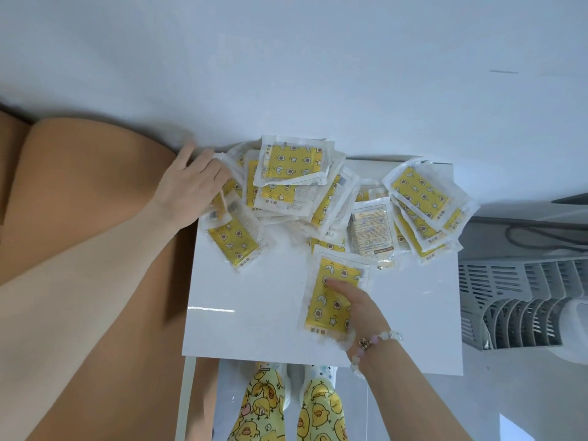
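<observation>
Just on the near side of the pile (292, 173), the right hand (359, 310) pinches a yellow packet (321, 313), thumb on top, its other fingers hidden beneath. The left hand (191, 183) lies spread on the pile's left end, fingertips blurred. The packet's long axis points toward the pile, its label end away from it.

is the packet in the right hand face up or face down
Face up: the packet in the right hand shows its yellow front printed with stars and moons.
</observation>
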The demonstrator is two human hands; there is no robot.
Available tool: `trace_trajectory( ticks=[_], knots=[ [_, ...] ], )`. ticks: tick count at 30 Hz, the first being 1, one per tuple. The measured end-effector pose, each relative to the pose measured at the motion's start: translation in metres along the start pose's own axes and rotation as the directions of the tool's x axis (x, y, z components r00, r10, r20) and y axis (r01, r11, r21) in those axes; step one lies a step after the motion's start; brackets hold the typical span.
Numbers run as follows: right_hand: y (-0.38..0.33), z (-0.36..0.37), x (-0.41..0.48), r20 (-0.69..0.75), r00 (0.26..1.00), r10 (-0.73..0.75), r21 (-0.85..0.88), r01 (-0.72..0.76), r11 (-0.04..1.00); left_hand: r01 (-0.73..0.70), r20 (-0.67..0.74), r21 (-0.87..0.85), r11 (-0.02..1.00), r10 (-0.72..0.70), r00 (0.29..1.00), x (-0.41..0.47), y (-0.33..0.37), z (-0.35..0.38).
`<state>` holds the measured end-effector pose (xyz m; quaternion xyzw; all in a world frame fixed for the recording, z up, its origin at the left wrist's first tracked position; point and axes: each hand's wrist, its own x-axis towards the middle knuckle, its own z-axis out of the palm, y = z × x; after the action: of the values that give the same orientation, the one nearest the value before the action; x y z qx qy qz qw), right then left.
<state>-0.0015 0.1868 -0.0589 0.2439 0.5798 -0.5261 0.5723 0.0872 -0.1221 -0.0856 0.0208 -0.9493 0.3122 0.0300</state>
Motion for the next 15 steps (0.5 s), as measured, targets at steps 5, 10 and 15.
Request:
trace_trajectory(
  ticks=[5,10,15],
  knots=[
    [-0.004,0.016,0.001,0.044,0.999,0.009,0.041,-0.010,0.999,0.194,0.133,-0.255,0.947,-0.164,0.977,-0.022,-0.002,-0.036],
    [-0.008,0.024,0.004,0.071,0.997,-0.023,0.160,0.011,0.987,0.701,0.598,-0.689,0.184,-0.402,0.693,-0.026,0.012,-0.115],
    [-0.006,0.035,-0.002,0.010,0.999,-0.040,0.227,0.037,0.973,0.712,0.874,-0.478,-0.513,-0.200,0.443,-0.016,0.063,-0.167]
  ],
)
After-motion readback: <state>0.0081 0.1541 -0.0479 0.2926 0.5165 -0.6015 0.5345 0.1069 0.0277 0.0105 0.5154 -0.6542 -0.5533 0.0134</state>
